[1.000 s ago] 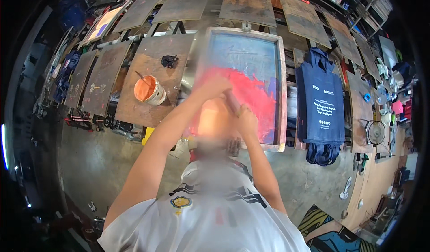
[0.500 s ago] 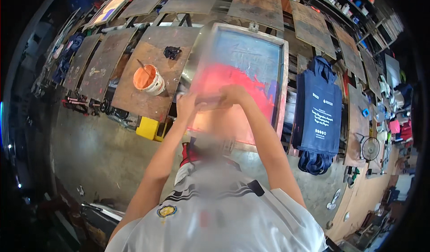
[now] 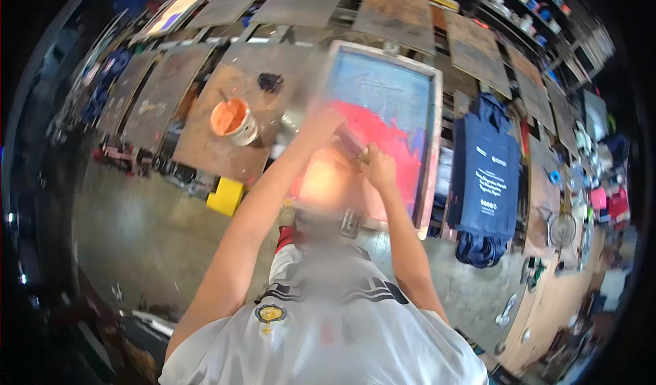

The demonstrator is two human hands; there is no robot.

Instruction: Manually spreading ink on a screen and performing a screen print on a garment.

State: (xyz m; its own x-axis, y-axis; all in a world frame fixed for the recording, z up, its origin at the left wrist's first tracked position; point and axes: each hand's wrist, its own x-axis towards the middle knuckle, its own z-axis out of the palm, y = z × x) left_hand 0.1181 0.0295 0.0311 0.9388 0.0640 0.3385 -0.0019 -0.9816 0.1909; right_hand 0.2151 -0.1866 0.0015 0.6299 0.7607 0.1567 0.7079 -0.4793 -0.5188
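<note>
I grip a wooden squeegee (image 3: 351,141) in both hands over a framed printing screen (image 3: 430,145). My left hand (image 3: 328,123) is closed at its far left end, slightly blurred. My right hand (image 3: 377,164) is closed round its lower right end. The squeegee lies diagonally. Bright red-pink ink (image 3: 396,154) covers much of the screen's near part, around a pale orange lit patch. The far part of the mesh is blue. A hazy blur over the middle of the view hides part of the screen.
Left of the screen, a board (image 3: 195,149) holds a bucket (image 3: 243,134) of orange ink and a crumpled black cloth (image 3: 270,82). Dark blue tote bags (image 3: 485,166) lie to the right. A yellow object (image 3: 225,197) is below the board. Rows of platens (image 3: 393,26) stretch behind.
Half a second ago the squeegee was nearly level; now it slants again. My left hand has moved away from me and rightward, my right hand toward me and rightward.
</note>
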